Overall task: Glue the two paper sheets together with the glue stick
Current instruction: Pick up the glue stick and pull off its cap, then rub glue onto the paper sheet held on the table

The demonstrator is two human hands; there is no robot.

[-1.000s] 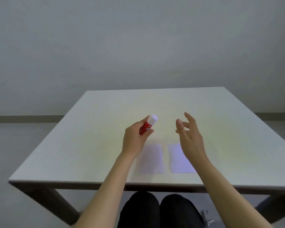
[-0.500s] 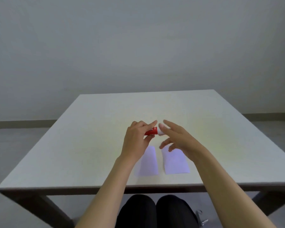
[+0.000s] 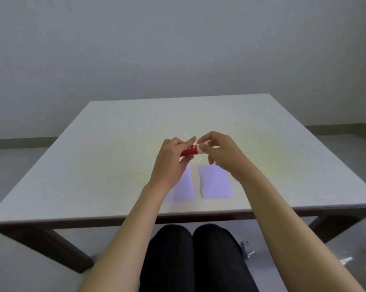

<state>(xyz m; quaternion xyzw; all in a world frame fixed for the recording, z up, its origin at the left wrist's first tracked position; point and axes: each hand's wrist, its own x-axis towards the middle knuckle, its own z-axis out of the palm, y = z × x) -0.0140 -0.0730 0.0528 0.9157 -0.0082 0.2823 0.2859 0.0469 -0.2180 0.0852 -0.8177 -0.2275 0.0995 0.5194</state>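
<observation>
Left hand (image 3: 170, 163): fingers clamp the red glue stick (image 3: 190, 150), held level above the bench.
Right hand (image 3: 221, 153): fingertips pinch its white cap end.
Paper sheets: left sheet (image 3: 185, 187) and right sheet (image 3: 216, 183) lie flat, side by side, just apart.
Bench (image 3: 114, 165): white, sheets near its front edge.

Red glue stick (image 3: 189, 150) carried a small white-and-blue label, print too blurred to read, no other text legible
</observation>
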